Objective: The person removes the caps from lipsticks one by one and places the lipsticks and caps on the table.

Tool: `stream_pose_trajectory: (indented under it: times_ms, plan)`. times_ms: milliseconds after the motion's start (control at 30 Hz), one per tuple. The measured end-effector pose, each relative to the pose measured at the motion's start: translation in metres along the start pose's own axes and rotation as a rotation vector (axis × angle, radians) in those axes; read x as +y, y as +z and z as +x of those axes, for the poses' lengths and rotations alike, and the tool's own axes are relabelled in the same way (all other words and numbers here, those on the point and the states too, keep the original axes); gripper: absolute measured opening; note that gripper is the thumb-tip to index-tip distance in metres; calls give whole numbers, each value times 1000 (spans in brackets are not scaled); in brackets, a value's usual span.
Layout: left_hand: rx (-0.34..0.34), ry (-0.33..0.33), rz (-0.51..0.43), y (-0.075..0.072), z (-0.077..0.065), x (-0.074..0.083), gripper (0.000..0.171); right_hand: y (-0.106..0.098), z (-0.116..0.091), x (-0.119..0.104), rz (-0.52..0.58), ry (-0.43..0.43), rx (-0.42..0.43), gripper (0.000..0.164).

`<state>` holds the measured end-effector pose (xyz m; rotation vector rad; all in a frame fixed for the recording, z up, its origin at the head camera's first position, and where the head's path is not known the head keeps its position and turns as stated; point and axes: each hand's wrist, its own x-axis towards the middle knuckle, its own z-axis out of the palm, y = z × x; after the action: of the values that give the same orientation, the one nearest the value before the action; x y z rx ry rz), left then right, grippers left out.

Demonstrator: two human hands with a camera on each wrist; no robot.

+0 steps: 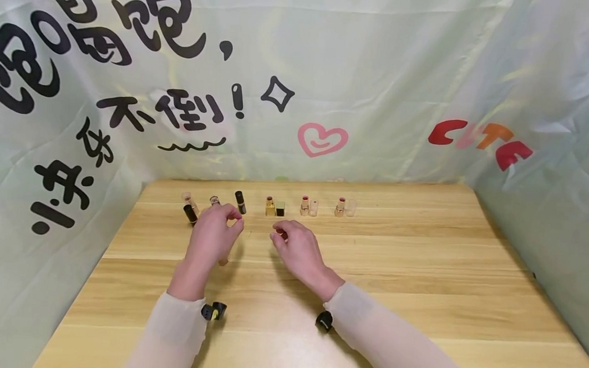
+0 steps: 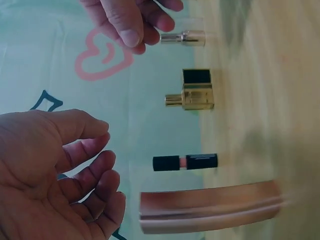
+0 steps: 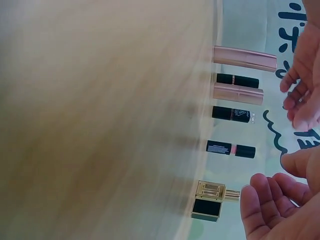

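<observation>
My left hand (image 1: 214, 230) hovers above the left part of the lipstick row, thumb and index finger close together, nothing between them. Under its wrist stands a rose-gold tube (image 2: 210, 207), large in the left wrist view. Just beyond the fingers is a black lipstick with a pink band (image 1: 241, 202). My right hand (image 1: 298, 248) is in the air in front of an uncapped gold lipstick (image 1: 270, 206) and its black-and-gold cap (image 1: 280, 209). Its fingers are loosely bent and hold nothing. Both hands are apart from each other.
Two uncapped lipsticks, one in the middle (image 1: 305, 207) and one at right (image 1: 340, 207), stand beside clear caps (image 1: 351, 208). At left are a black tube (image 1: 190, 213) and a pinkish tube (image 1: 188, 197). Printed cloth (image 1: 380, 72) encloses the wooden table (image 1: 419, 279).
</observation>
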<state>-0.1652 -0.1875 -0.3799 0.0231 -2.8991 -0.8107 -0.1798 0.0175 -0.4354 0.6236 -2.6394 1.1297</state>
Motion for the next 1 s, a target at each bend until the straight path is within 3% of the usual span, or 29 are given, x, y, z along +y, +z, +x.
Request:
stream_pose_trajectory:
  times_ms: [233,500,800,1000]
  plan:
    - [-18,44,131,-14,38,7,18,4,12,-5,21,36,-22,24]
    - [-105,39,228,-18,75,6,29,12,35,-15,84,80,-62,31]
    - [-197,-12,182,-10,93,-2,39,20,54,-22,144,165,-144,43]
    - [-215,-9,185,-4,98,-5,50,29,60,-21,220,203,-201,51]
